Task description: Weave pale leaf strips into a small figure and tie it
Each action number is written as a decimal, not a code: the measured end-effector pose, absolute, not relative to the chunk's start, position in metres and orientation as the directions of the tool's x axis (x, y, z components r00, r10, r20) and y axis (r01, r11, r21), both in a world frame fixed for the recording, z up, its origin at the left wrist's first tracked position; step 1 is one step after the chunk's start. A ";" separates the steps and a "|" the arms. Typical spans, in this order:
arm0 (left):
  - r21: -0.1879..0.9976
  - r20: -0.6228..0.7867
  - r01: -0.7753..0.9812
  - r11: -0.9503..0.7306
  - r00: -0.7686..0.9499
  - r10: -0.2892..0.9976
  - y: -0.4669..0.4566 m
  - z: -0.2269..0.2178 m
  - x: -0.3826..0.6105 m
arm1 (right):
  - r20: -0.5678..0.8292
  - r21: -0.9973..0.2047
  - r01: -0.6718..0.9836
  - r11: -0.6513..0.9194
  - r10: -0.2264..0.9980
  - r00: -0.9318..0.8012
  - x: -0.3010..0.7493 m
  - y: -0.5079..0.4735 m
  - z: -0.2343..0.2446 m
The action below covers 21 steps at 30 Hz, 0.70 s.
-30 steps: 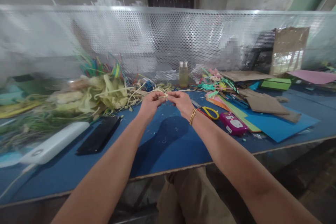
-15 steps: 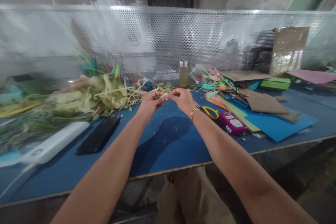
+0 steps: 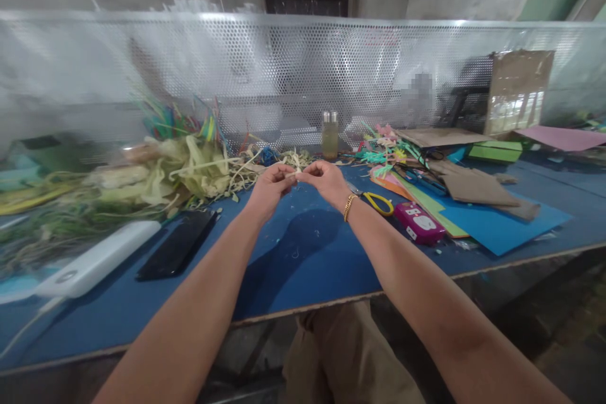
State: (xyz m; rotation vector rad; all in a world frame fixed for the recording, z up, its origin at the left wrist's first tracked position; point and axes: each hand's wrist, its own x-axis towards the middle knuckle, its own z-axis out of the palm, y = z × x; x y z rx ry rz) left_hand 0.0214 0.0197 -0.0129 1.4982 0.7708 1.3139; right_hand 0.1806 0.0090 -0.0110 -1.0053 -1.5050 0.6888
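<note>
My left hand (image 3: 272, 187) and my right hand (image 3: 329, 182) meet over the middle of the blue table, fingertips pinched together. Between them is a small pale strip (image 3: 297, 170), too small to make out its kind; both hands grip it. Behind the fingers lie loose pale, curled strips (image 3: 293, 158). To the left is a heap of pale yellow-green, leaf-like pieces (image 3: 194, 167). Yellow-handled scissors (image 3: 379, 203) rest beside my right wrist, their blades partly hidden. A purple case (image 3: 419, 222) with a white figure sits just right of the scissors.
A black phone (image 3: 177, 245) and a white power bank (image 3: 101, 259) with a cable lie at left. A bottle (image 3: 330, 136) stands near the perforated metal screen (image 3: 293, 76). Coloured paper (image 3: 521, 224) and cardboard (image 3: 478, 184) cover the right side. The table's front edge (image 3: 307, 309) is close.
My fingertips have shifted slightly on the pale strip, and a bit of it now stands up between them. Both arms stay nearly in place.
</note>
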 end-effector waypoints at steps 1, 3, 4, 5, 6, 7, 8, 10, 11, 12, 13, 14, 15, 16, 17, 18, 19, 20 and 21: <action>0.929 0.369 -0.124 -0.350 0.211 0.905 0.020 -0.013 0.021 | 0.474 -0.866 0.176 0.468 0.881 -0.008 0.180 0.008 -0.011; 0.921 0.389 -0.104 -0.375 0.206 0.898 0.021 -0.012 0.020 | 0.480 -0.869 0.122 0.479 0.877 -0.030 0.179 0.007 -0.011; 0.919 0.395 -0.092 -0.384 0.210 0.894 0.022 -0.012 0.019 | 0.483 -0.868 0.111 0.483 0.875 -0.033 0.179 0.007 -0.010; 0.917 0.400 -0.082 -0.391 0.214 0.891 0.022 -0.012 0.019 | 0.487 -0.867 0.107 0.487 0.873 -0.028 0.179 0.007 -0.010; 0.915 0.403 -0.074 -0.396 0.215 0.890 0.022 -0.012 0.019 | 0.491 -0.865 0.109 0.490 0.871 -0.015 0.179 0.008 -0.010; 0.914 0.405 -0.065 -0.400 0.216 0.889 0.022 -0.012 0.018 | 0.499 -0.861 0.119 0.494 0.867 0.006 0.180 0.008 -0.010; 0.913 0.407 -0.055 -0.405 0.215 0.888 0.021 -0.012 0.019 | 0.508 -0.855 0.143 0.499 0.861 0.029 0.181 0.009 -0.010; 0.910 0.410 -0.036 -0.413 0.220 0.885 0.020 -0.011 0.019 | 0.526 -0.835 0.227 0.502 0.848 0.060 0.184 0.010 -0.010; 0.909 0.411 -0.022 -0.417 0.230 0.882 0.019 -0.011 0.020 | 0.530 -0.825 0.270 0.497 0.845 0.063 0.185 0.011 -0.010; 0.906 0.411 -0.004 -0.423 0.244 0.878 0.019 -0.011 0.020 | 0.530 -0.817 0.304 0.490 0.846 0.060 0.186 0.011 -0.010; 0.902 0.413 0.015 -0.431 0.256 0.874 0.018 -0.010 0.021 | 0.524 -0.814 0.325 0.482 0.850 0.050 0.187 0.011 -0.010; 0.897 0.416 0.035 -0.440 0.266 0.869 0.017 -0.010 0.021 | 0.516 -0.814 0.333 0.477 0.856 0.035 0.188 0.011 -0.009; 0.891 0.421 0.054 -0.450 0.273 0.865 0.017 -0.009 0.021 | 0.505 -0.817 0.330 0.472 0.863 0.018 0.189 0.011 -0.009; 0.885 0.425 0.070 -0.460 0.279 0.861 0.016 -0.009 0.021 | 0.494 -0.823 0.324 0.466 0.870 0.003 0.189 0.011 -0.009; 0.880 0.428 0.084 -0.467 0.284 0.858 0.016 -0.009 0.021 | 0.479 -0.831 0.318 0.458 0.878 -0.011 0.190 0.011 -0.009; 0.876 0.431 0.097 -0.473 0.288 0.855 0.016 -0.009 0.021 | 0.464 -0.839 0.311 0.447 0.886 -0.022 0.190 0.011 -0.009; 0.872 0.431 0.110 -0.478 0.294 0.853 0.017 -0.009 0.021 | 0.448 -0.848 0.303 0.435 0.894 -0.031 0.191 0.011 -0.009; 0.868 0.430 0.121 -0.482 0.300 0.851 0.017 -0.010 0.021 | 0.432 -0.858 0.294 0.422 0.901 -0.036 0.190 0.012 -0.009; 0.864 0.431 0.130 -0.486 0.306 0.849 0.018 -0.010 0.020 | 0.415 -0.869 0.278 0.410 0.909 -0.041 0.190 0.012 -0.009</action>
